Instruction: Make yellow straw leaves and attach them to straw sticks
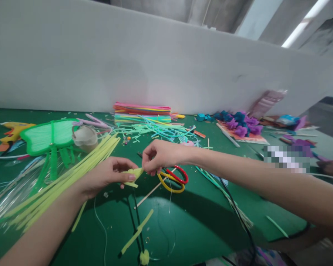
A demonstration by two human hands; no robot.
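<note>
My left hand (111,173) holds a small yellow fuzzy piece (134,174) between thumb and fingers. The fingertips of my right hand (159,155) pinch the tip of that same piece, at its right end. Just right of and below my right fingers lie scissors with red and yellow handles (172,184), beside a thin wooden stick (150,195). A bundle of long yellow fuzzy stems (72,181) runs beside and beyond my left forearm. Below the hands are a loose yellow stem (137,232) and a small yellow ball (144,256).
Stacked coloured stems (143,112) lie by the white partition (155,59). At the left are a green fuzzy shape (52,136) and a yellow glue gun (15,131). Purple flowers (241,127) sit back right. A black cable (240,218) crosses the green table (211,240); another person's hand (331,168) is far right.
</note>
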